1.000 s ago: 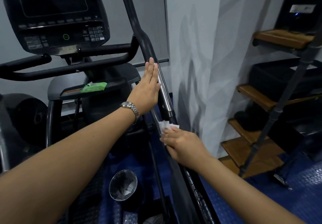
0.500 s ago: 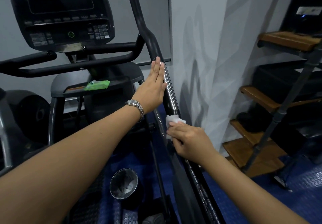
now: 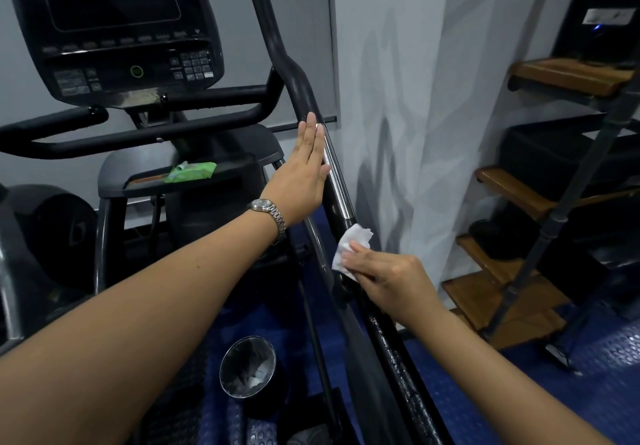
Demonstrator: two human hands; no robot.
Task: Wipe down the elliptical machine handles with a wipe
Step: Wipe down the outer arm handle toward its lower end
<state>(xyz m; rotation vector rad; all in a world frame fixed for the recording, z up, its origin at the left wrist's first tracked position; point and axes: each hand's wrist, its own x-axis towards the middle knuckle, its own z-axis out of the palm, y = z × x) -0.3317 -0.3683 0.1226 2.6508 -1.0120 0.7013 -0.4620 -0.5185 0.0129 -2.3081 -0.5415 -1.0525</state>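
White wipe on black handle; white scraps in steel bin.

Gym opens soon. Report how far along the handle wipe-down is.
Done: the bar below the right hand glistens wet, so it looks wiped. In hand: the right hand holds the wipe on the right handle just under its chrome section, while the left hand lies flat against the handle higher up. Left: the chrome section, the handle above it and the fixed handlebars show no wiping.
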